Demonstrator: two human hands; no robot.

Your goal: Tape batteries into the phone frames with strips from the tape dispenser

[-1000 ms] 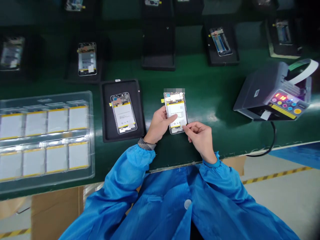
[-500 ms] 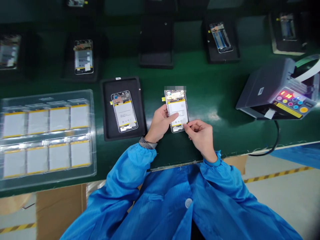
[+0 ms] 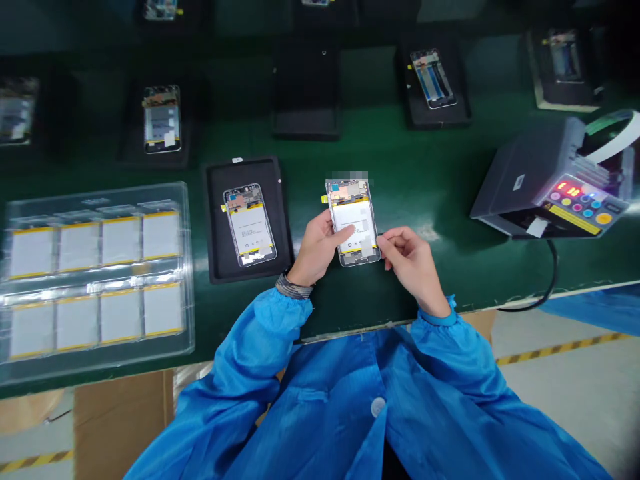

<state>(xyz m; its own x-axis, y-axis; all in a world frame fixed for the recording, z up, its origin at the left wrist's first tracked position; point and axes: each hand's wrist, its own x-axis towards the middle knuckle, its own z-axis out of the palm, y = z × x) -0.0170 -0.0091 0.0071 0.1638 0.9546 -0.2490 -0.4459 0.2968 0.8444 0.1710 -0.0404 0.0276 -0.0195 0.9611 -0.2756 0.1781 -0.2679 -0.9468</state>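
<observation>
An opened phone [image 3: 353, 220], its white battery and circuit board exposed, is held above the green table. My left hand [image 3: 317, 247] grips its left side, thumb lying across the battery and fingers underneath. At the lower right edge of the phone, my right hand [image 3: 411, 263] has thumb and forefinger closed on the rim. A pale strip [image 3: 367, 243] lies over the battery's lower right part. Just left of my hands, a second opened phone [image 3: 250, 227] rests in a black tray [image 3: 215, 257].
A clear plastic tray [image 3: 189, 300] of several batteries lies at the left. On the right stands a grey label dispenser [image 3: 525, 180] with a lit display and a cable. More black trays [image 3: 306, 93], some bearing opened phones [image 3: 163, 119], line the back.
My right hand has shifted slightly right, from the phone's lower face to its right edge. The pale strip now shows on the phone. My left hand keeps its hold.
</observation>
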